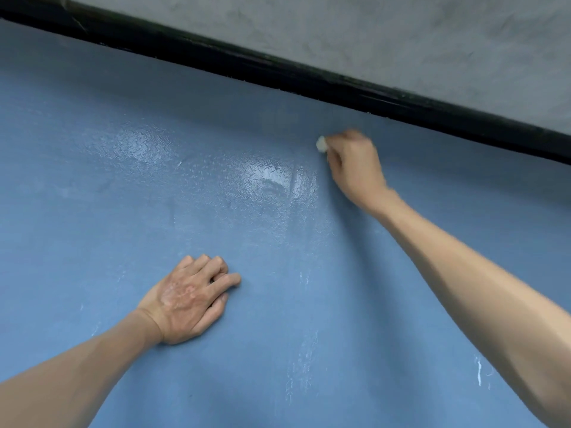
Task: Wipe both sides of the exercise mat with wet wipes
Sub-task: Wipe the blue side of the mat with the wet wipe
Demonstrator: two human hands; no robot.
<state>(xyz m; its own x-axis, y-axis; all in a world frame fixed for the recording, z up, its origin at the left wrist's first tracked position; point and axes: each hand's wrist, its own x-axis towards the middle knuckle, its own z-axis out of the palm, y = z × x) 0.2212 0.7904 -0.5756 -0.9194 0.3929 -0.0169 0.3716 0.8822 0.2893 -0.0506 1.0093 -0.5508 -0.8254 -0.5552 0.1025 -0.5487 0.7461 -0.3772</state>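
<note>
a textured blue foam exercise mat point(123, 186) is wiped near its far edge.
a small white wadded wet wipe point(321, 143) is gripped in the right hand point(355, 168); the left hand point(188, 301) is rested on the mat, fingers loosely bent, nothing held.

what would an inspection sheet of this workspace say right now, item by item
surface: blue mat fills the view, with a glossy wet patch near its middle and white streaks nearer the camera
job's things: wet wipe, small, white and wadded, on the mat near its far edge
clutter: nothing seen
hands: right hand grips the wet wipe against the mat, slightly blurred; left hand rests on the mat, holding nothing
cables: nothing seen
surroundings: black strip along the mat's far edge, grey concrete-looking surface beyond it
</note>
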